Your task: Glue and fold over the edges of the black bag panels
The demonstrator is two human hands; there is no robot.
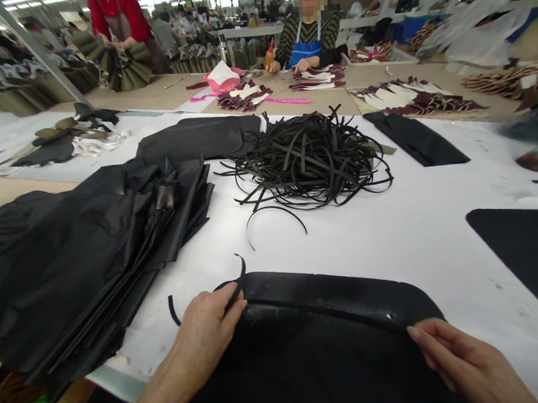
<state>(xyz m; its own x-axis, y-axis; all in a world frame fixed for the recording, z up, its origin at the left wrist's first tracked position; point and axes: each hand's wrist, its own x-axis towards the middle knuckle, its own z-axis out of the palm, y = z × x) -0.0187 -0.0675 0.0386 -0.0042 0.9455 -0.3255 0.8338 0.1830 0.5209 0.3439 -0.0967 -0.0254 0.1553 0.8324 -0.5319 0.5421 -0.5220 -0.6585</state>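
Note:
A large black sheet panel (pixel 324 362) with a rounded top corner lies in front of me, running over the table's near edge. Near its upper left, my left hand (pixel 207 321) pinches a thin black strip (pixel 242 275) between thumb and fingers; one end curls up above the fingertips. My right hand (pixel 469 350) is closed at the panel's right side, thumb and fingertips at its border. A dark line runs along the panel between both hands; I cannot tell whether it is a strip or a layer's edge.
A tangled heap of black strips (pixel 312 156) lies ahead. Stacked black sheets (pixel 84 237) fill the left side, and more black pieces (pixel 415 138) lie right. Across the table, a person in a blue apron (pixel 306 47) handles maroon and white pieces (pixel 318 77); another stands in red (pixel 134 18).

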